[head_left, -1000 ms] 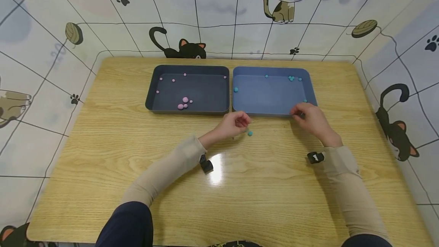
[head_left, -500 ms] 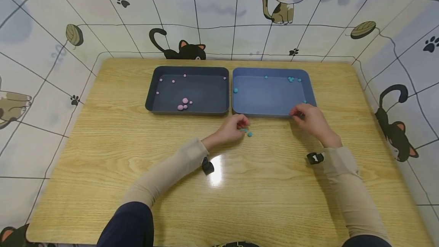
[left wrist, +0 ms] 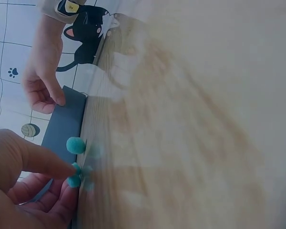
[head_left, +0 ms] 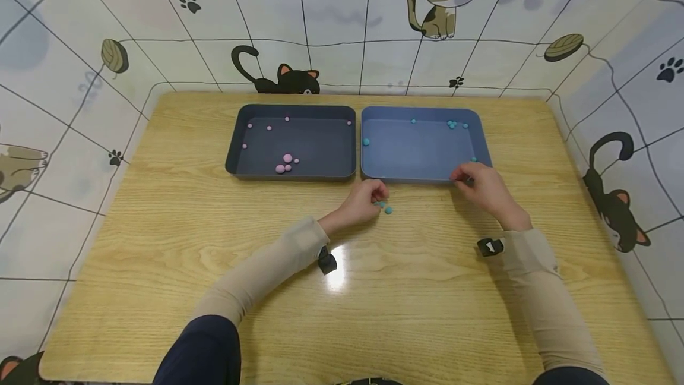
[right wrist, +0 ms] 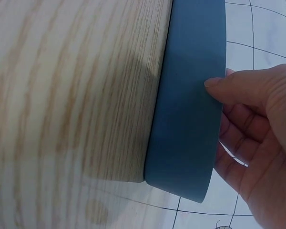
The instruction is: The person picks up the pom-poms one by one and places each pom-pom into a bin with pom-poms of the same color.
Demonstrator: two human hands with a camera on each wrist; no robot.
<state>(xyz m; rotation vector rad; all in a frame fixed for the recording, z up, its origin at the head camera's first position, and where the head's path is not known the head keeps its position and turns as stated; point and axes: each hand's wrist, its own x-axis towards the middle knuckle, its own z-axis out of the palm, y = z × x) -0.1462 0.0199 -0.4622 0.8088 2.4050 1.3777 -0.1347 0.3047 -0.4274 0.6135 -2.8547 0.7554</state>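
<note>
Pinching small teal balls [left wrist: 74, 182] | left hand [head_left: 355, 204], grip narrow — larger teal ball [head_left: 388, 210], three o'clock | right hand [head_left: 484, 192] pinching blue tray [head_left: 414, 150] at five-o'clock rim

Left tray [head_left: 291, 177] beside right tray [head_left: 406, 180] on your table [head_left: 427, 314], balls [head_left: 287, 158] in both, your left hand [head_left: 362, 202] before their junction, outlying balls [head_left: 388, 210] at its fingertips, your right hand [head_left: 483, 189] on right tray's near rim.

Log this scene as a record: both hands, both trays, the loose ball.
Left hand: at small teal balls on the table; pinch unclear
Right hand: grips the near rim of the blue tray
Dark tray: left of the blue tray, holds pink balls
Blue tray: holds teal balls
Loose ball: teal, on the table beside the left hand
</note>
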